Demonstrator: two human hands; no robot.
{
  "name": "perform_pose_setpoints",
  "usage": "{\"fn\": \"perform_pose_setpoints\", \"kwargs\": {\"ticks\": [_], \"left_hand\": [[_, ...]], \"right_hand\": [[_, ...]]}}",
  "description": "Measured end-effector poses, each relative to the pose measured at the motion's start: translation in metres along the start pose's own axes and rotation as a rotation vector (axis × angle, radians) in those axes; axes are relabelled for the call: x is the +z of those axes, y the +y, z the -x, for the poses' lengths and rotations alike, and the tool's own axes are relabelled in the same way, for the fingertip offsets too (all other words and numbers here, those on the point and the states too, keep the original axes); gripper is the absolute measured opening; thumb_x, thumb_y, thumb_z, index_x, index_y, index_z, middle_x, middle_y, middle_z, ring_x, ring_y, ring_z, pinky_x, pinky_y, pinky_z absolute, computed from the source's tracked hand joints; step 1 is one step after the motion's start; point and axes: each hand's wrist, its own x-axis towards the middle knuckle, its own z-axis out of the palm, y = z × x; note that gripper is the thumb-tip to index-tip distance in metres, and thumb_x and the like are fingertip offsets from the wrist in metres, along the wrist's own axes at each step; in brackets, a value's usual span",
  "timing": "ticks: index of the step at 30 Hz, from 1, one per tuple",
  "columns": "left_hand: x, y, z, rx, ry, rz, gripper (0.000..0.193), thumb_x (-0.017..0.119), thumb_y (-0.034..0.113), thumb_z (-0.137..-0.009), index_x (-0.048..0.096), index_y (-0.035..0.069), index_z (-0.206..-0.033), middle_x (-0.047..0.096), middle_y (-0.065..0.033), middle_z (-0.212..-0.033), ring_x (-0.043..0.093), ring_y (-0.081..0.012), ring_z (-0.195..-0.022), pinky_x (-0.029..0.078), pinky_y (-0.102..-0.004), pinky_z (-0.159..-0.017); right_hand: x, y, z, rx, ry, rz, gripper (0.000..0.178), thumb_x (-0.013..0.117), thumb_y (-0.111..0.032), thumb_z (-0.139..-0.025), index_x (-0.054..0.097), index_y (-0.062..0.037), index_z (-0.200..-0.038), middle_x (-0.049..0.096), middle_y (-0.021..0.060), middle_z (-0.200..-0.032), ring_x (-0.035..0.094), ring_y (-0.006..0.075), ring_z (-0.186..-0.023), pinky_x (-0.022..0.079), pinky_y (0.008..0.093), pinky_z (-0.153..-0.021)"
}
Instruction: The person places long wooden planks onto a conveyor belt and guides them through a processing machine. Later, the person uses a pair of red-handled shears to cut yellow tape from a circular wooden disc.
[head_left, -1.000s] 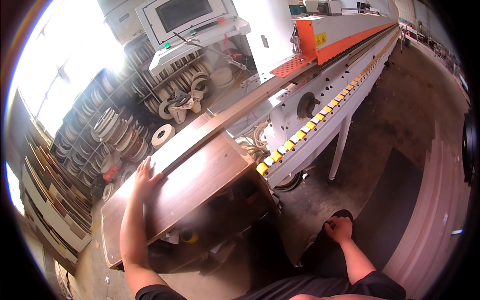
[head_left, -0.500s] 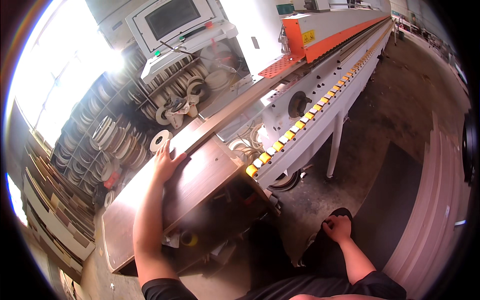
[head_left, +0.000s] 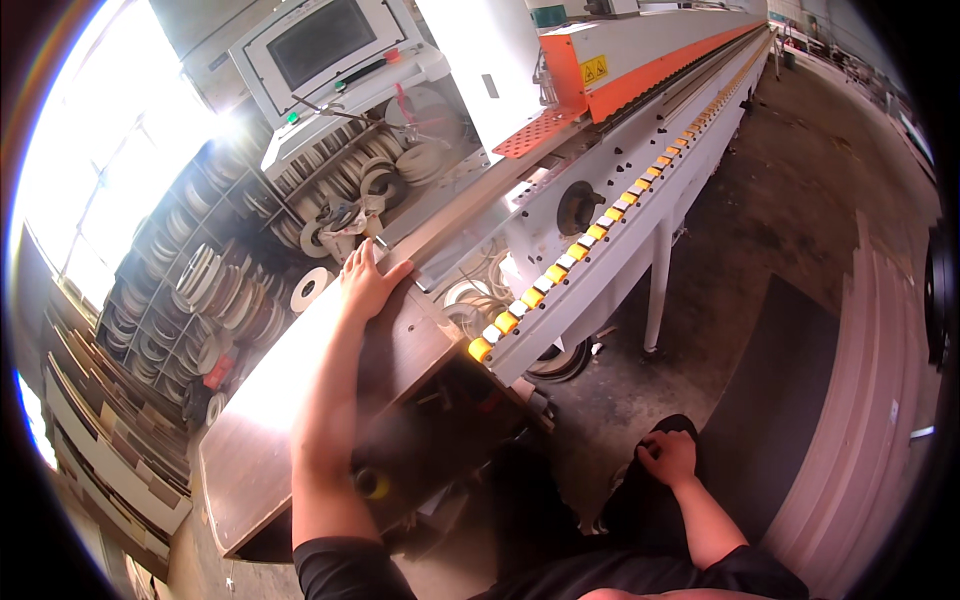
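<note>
My left hand (head_left: 368, 287) lies with its fingers spread at the near end of a narrow brown wood strip (head_left: 440, 228). The strip runs along the metal bed toward the orange-fronted machine (head_left: 590, 75). Beneath that hand is a brown wooden tabletop (head_left: 395, 340), bright with glare on its left part. I cannot make out exactly where the palm meets the strip. My right hand (head_left: 668, 455) rests on my dark-clothed knee, fingers loosely bent and apart, holding nothing.
A rail of yellow and white rollers (head_left: 555, 272) slants away along the machine. A control panel with a dark screen (head_left: 320, 42) stands behind. Racks of edging rolls (head_left: 215, 275) fill the left. Long boards (head_left: 850, 430) are stacked at right.
My left hand has moved forward and right over the tabletop, toward the machine, and the strip has gone along with it. My right hand stays on the knee. The view has shifted slightly.
</note>
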Motion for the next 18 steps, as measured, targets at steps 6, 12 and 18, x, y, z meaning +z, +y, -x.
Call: {"fn": "perform_pose_setpoints", "kwargs": {"ticks": [6, 12, 18], "left_hand": [[0.012, 0.052, -0.03, -0.009, 0.032, -0.059, 0.113, 0.06, 0.081, -0.092, 0.033, 0.001, -0.167, 0.038, -0.0238, -0.171, 0.029, -0.0373, -0.162, 0.02, -0.0543, -0.132], [0.029, 0.094, -0.06, -0.01, 0.032, -0.07, 0.116, 0.058, 0.084, -0.09, 0.032, 0.001, -0.167, 0.035, -0.0235, -0.172, 0.027, -0.0378, -0.163, 0.018, -0.0583, -0.131], [0.027, 0.149, -0.086, 0.002, -0.071, -0.105, 0.112, 0.054, 0.085, -0.091, 0.037, 0.002, -0.165, 0.04, -0.024, -0.169, 0.035, -0.0435, -0.158, 0.026, -0.0611, -0.127]], "right_hand": [[-0.002, 0.004, 0.001, 0.003, 0.004, -0.005, 0.016, 0.085, -0.029, -0.079, 0.077, -0.0186, -0.087, 0.072, -0.0021, -0.069, 0.069, 0.0241, -0.07, 0.049, 0.042, -0.072], [-0.007, 0.002, 0.001, 0.052, -0.045, -0.027, 0.015, 0.081, -0.033, -0.082, 0.079, -0.0197, -0.089, 0.073, -0.0036, -0.072, 0.069, 0.0237, -0.074, 0.051, 0.0421, -0.077], [-0.011, 0.004, 0.002, 0.024, -0.023, -0.016, 0.017, 0.085, -0.032, -0.08, 0.077, -0.0186, -0.087, 0.072, -0.0021, -0.07, 0.068, 0.023, -0.069, 0.05, 0.0412, -0.072]]}}
